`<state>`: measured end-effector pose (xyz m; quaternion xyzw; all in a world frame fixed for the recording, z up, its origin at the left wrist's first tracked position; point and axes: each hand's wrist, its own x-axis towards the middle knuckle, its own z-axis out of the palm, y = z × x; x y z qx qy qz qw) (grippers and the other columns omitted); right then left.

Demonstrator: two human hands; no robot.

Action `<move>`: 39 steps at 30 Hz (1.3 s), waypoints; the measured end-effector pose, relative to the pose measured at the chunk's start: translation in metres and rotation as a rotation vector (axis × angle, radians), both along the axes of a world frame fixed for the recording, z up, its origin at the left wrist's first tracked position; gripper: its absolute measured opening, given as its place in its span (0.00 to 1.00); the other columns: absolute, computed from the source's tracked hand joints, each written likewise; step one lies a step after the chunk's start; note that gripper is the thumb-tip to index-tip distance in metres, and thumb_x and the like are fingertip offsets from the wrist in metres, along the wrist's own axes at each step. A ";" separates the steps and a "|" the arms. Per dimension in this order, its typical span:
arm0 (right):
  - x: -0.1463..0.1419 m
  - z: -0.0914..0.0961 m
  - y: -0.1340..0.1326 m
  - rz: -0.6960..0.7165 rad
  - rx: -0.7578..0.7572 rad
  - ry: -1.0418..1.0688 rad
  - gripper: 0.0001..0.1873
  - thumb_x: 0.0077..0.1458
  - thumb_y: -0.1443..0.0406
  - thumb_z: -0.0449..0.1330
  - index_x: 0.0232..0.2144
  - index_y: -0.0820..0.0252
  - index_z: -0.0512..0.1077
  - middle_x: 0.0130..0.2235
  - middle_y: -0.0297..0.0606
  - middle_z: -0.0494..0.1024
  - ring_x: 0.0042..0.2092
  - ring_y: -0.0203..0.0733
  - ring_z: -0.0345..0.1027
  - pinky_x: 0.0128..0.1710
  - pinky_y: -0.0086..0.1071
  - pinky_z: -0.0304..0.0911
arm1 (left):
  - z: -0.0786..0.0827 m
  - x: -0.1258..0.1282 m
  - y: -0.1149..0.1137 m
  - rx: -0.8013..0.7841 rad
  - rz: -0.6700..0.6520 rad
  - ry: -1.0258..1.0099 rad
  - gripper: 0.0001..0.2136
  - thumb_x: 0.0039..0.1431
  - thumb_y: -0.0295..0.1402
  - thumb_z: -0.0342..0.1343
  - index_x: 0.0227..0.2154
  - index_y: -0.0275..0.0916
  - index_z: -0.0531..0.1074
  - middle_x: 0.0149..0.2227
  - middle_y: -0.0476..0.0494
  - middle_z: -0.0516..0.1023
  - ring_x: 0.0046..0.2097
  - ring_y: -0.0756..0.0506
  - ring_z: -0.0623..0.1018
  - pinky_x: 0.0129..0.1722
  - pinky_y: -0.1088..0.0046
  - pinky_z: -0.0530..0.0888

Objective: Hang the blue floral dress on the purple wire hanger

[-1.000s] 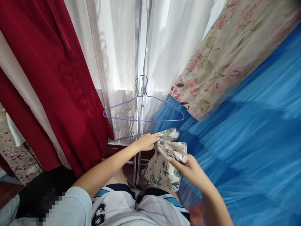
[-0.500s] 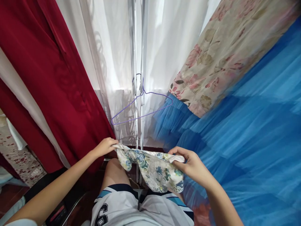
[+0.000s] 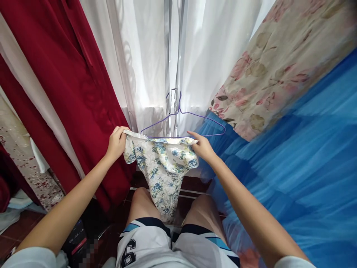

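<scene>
A white garment (image 3: 163,175) with blue and yellow flowers hangs stretched between my two hands, its top edge nearly level and its lower part narrowing down between my knees. My left hand (image 3: 116,142) pinches the left end of that edge. At the right end, my right hand (image 3: 203,147) grips the cloth with its thumb and fingers, the index finger pointing out. Just behind the top edge, a purple wire hanger (image 3: 202,115) hangs from a metal rack; the garment hides part of its lower bar. Whether the cloth touches the hanger, I cannot tell.
Dark red cloth (image 3: 86,93) hangs at the left, white curtains (image 3: 142,56) behind the rack pole (image 3: 173,48). On the right are a floral cloth (image 3: 267,74) and a blue tulle skirt (image 3: 292,160). A phone (image 3: 75,238) showing a timer lies at lower left.
Both hands have risen and moved forward with the garment, from above my lap up to the hanger's lower bar. The cloth now hangs longer and more spread. The view has shifted slightly.
</scene>
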<state>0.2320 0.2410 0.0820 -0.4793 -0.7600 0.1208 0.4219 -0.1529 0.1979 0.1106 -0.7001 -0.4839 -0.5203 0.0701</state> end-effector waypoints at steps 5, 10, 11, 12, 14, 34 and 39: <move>-0.014 -0.010 0.001 -0.072 -0.039 -0.115 0.19 0.49 0.71 0.53 0.41 0.58 0.79 0.38 0.41 0.83 0.40 0.48 0.74 0.38 0.32 0.62 | -0.012 0.009 0.044 -0.153 -0.083 -0.363 0.09 0.58 0.29 0.50 0.36 0.38 0.75 0.38 0.44 0.77 0.40 0.45 0.74 0.40 0.72 0.69; -0.015 -0.013 -0.023 -0.017 -0.013 -0.078 0.17 0.49 0.71 0.51 0.37 0.56 0.77 0.32 0.36 0.81 0.36 0.45 0.73 0.35 0.29 0.60 | -0.035 0.006 0.065 -0.158 -0.058 -0.535 0.09 0.56 0.32 0.50 0.35 0.36 0.73 0.34 0.44 0.76 0.34 0.47 0.74 0.33 0.74 0.69; -0.016 -0.013 -0.026 -0.008 -0.012 -0.073 0.17 0.49 0.71 0.51 0.36 0.56 0.77 0.31 0.36 0.81 0.35 0.45 0.72 0.34 0.29 0.59 | -0.036 0.007 0.066 -0.148 -0.056 -0.547 0.09 0.56 0.32 0.50 0.35 0.36 0.73 0.34 0.44 0.76 0.34 0.47 0.74 0.33 0.74 0.70; -0.018 -0.012 -0.030 -0.001 -0.013 -0.068 0.16 0.49 0.71 0.51 0.36 0.57 0.77 0.31 0.36 0.80 0.34 0.45 0.72 0.34 0.29 0.59 | -0.036 0.009 0.067 -0.139 -0.056 -0.552 0.09 0.57 0.33 0.50 0.36 0.36 0.73 0.35 0.44 0.77 0.34 0.48 0.74 0.34 0.73 0.70; -0.020 -0.010 -0.035 0.015 -0.021 -0.055 0.15 0.49 0.70 0.51 0.35 0.57 0.77 0.30 0.36 0.80 0.33 0.44 0.71 0.33 0.29 0.58 | -0.033 0.011 0.069 -0.119 -0.055 -0.547 0.10 0.57 0.32 0.50 0.37 0.37 0.75 0.37 0.43 0.77 0.36 0.47 0.74 0.36 0.73 0.71; -0.035 -0.014 -0.063 -0.016 -0.053 0.002 0.13 0.51 0.70 0.52 0.33 0.55 0.76 0.31 0.36 0.81 0.35 0.46 0.72 0.34 0.30 0.58 | 0.014 0.066 0.062 -0.117 -0.263 -0.399 0.11 0.56 0.28 0.49 0.36 0.38 0.77 0.28 0.48 0.73 0.25 0.50 0.66 0.26 0.76 0.60; -0.035 -0.011 -0.060 -0.005 -0.073 -0.010 0.12 0.52 0.68 0.53 0.34 0.55 0.77 0.31 0.36 0.80 0.35 0.46 0.71 0.33 0.30 0.58 | 0.033 0.075 0.042 -0.020 -0.293 -0.372 0.10 0.58 0.28 0.50 0.37 0.38 0.77 0.28 0.49 0.73 0.25 0.51 0.65 0.25 0.77 0.59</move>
